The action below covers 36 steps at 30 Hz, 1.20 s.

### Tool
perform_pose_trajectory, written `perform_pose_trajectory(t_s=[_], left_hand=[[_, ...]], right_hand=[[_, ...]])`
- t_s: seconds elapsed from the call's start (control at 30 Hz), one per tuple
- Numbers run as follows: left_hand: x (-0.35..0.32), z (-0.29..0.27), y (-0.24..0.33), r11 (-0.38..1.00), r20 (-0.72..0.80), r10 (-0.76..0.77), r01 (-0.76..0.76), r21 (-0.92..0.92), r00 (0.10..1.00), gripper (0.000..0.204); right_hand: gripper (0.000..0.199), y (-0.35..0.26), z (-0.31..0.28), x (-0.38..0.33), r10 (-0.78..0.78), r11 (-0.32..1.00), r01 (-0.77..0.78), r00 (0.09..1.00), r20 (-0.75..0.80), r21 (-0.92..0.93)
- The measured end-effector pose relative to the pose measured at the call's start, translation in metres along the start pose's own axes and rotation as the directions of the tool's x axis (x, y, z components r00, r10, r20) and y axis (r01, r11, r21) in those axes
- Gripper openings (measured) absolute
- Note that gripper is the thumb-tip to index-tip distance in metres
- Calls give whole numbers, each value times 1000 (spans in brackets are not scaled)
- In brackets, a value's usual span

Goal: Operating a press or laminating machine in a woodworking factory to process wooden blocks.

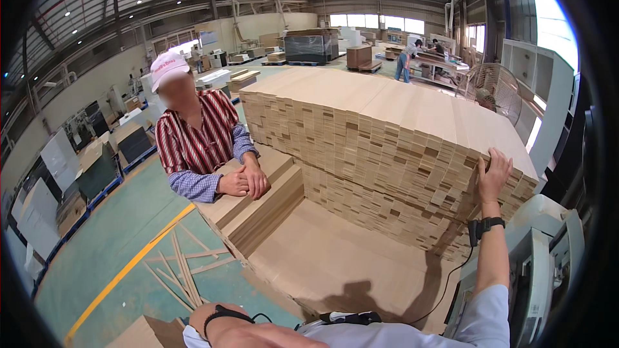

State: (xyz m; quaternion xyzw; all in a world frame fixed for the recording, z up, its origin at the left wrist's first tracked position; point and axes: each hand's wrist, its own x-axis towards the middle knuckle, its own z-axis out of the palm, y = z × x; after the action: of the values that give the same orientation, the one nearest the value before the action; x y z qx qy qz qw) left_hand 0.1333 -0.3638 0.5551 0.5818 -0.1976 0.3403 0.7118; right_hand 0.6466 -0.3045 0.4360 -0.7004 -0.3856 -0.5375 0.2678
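Note:
My right hand (494,175) rests against the near top edge of a large stack of wooden boards (387,148), with fingers stretched out and nothing gripped. A black strap with a small device sits on that wrist, and a cable runs down from it. My left hand (277,335) is low at the bottom edge in front of my body, beside a black wristband; its fingers are cut off and cannot be made out. Below the tall stack lies a lower flat board surface (303,258), shadowed in places. A shorter pile of boards (267,209) stands at its left end.
Across the shorter pile a person in a cap and striped shirt (200,132) leans with folded hands. Loose wood strips (184,270) lie on the green floor by a yellow line. At right stand a grey machine (541,258) and a caged fan (493,90). Other workers stand farther back.

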Motion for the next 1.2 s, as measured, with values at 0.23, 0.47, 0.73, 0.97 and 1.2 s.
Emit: perform_pose_trajectory(t_s=[0.23, 0.47, 0.73, 0.97, 1.2], left_hand=[[-4, -29, -45, 938, 95, 346, -339, -76, 934, 13], [-8, -40, -44, 807, 202, 591, -568, -163, 781, 30], [-40, -136, -103, 909, -131, -284, 310, 278, 950, 31], [-322, -297, -349, 192, -451, -711, 766, 613, 539, 50], [-321, -239, -355, -280, -581, -667, 567, 775, 465, 57]], right_hand=[[37, 4, 3, -3, -9, 1000, 9, 1000, -11, -6], [37, -3, 2, -3, -21, 999, 21, 1000, 10, -25], [36, 24, 10, -8, -26, 996, 25, 1000, -6, -87], [35, -2, 18, -2, -24, 1000, 24, 1000, -10, -3], [35, 14, 12, -9, -6, 998, 7, 1000, 15, -68]])
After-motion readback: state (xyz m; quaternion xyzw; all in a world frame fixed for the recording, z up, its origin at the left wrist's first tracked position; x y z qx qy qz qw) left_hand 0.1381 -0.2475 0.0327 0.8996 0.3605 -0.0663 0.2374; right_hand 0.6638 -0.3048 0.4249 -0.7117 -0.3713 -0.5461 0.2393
